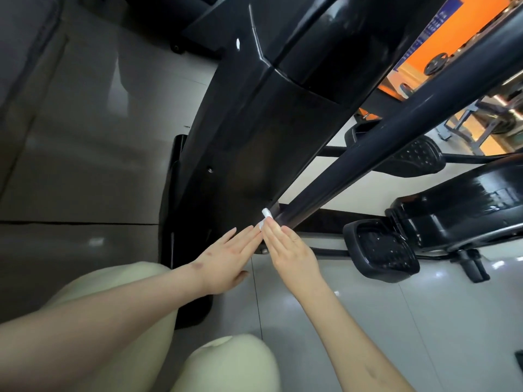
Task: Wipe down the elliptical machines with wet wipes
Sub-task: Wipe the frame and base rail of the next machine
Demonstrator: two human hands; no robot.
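Note:
A black elliptical machine fills the view, its wide glossy housing (pixel 254 142) running from the top down to the floor. A dark round bar (pixel 368 148) slants from the upper right to a joint at the housing's lower edge. My right hand (pixel 288 250) lies with straight fingers at that joint, pressing a small white wet wipe (pixel 266 215) against the bar's lower end. Only the wipe's tip shows past the fingertips. My left hand (pixel 229 258) lies flat with straight fingers on the housing just left of it, fingertips nearly touching the right hand.
Two black foot pedals (pixel 379 250) (pixel 416 159) sit to the right on the pale tiled floor (pixel 353 321). Another black machine part (pixel 458 210) lies at the right edge. My knees in pale trousers (pixel 226 363) are below. Orange gym equipment stands far right.

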